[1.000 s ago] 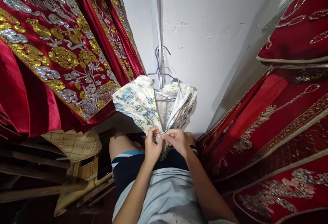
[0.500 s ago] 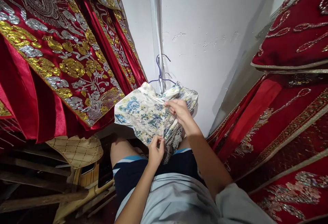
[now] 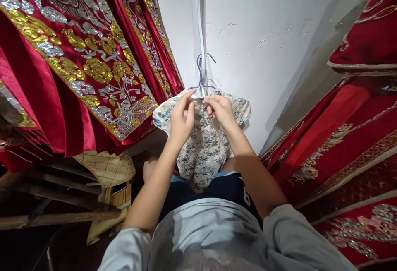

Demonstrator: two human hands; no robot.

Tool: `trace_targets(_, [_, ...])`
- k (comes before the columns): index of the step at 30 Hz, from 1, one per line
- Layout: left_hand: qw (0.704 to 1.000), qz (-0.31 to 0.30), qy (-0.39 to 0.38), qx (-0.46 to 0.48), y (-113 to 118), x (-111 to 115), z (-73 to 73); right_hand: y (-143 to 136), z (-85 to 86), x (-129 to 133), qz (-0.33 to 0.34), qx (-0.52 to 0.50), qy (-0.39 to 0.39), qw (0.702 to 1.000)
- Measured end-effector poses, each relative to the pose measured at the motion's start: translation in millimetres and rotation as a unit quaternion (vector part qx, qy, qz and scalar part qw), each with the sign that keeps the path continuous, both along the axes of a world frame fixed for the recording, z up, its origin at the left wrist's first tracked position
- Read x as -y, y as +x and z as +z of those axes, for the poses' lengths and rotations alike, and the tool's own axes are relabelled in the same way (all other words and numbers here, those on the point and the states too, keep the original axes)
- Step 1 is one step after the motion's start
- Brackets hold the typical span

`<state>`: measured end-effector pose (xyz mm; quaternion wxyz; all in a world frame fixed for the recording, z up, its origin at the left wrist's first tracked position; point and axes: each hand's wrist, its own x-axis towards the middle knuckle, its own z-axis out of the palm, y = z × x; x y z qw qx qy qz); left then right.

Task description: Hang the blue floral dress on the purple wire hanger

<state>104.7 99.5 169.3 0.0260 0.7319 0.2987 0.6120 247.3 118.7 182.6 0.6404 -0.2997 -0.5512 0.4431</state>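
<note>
- The right hand (image 3: 222,111) is pinching the neckline of the floral garment (image 3: 201,151), its grip closing thumb and forefinger on the fabric's top edge.
- The left hand (image 3: 181,122) is meeting it at the same neckline; thumb and forefinger are standing apart, the forefinger reaching along the edge. Whether its other fingers are gripping cloth, one cannot tell.
- The two hands are working side by side, fingertips near each other but not touching.
- The floral garment is hanging in front of the person, on the purple hanger (image 3: 200,76), its lower part drooping between the thighs.
- The hanger's hook is showing just above the hands, at the pale upright strip (image 3: 199,18) on the white wall (image 3: 254,10).
- Red embroidered clothing (image 3: 102,70) is hanging on the left; more red clothing (image 3: 338,122) is filling the right.
</note>
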Motion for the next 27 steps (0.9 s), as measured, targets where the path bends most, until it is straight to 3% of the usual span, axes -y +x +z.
trace_targets(1, [0.999,0.005,0.009,-0.038,1.1,-5.9,17.6,0.3,2.1,1.0,-0.007,0.005,0.01,1.0])
trace_targets(3, [0.994,0.031,0.015,-0.106,3.2,-16.5,36.7,1.7,5.5,1.4,-0.028,0.019,0.027,0.999])
trace_targets(5, [0.987,0.059,0.015,-0.149,5.8,-23.5,37.2,3.7,3.6,-1.2,-0.052,0.03,0.04,0.997])
trace_targets(7, [0.984,0.086,0.013,-0.156,9.8,-26.0,27.5,4.7,-6.9,-6.1,-0.067,0.04,0.047,0.996])
trace_targets(11, [0.989,0.117,0.026,-0.084,20.7,-21.4,13.9,0.6,-49.5,-14.6,-0.087,0.065,0.036,0.993])
trace_targets(14, [0.992,0.117,0.048,-0.012,22.1,-15.0,24.7,-4.4,-79.2,-15.2,-0.117,0.078,-0.01,0.99])
trace_targets(16, [0.994,0.098,0.037,-0.021,15.9,-12.3,36.1,-6.0,-86.4,-13.4,-0.123,0.06,-0.03,0.99])
trace_targets(19, [0.992,0.039,-0.006,-0.116,0.1,-12.6,44.4,-4.9,-76.4,-8.2,-0.105,0.029,-0.005,0.994])
trace_targets(23, [0.968,-0.037,-0.046,-0.243,-14.3,-17.6,32.9,-1.7,-50.9,-0.3,-0.083,-0.002,0.037,0.996])
trace_targets(27, [0.96,-0.014,-0.022,-0.278,-9.2,-18.9,20.0,-2.1,-44.8,-2.3,-0.077,-0.02,0.044,0.996])
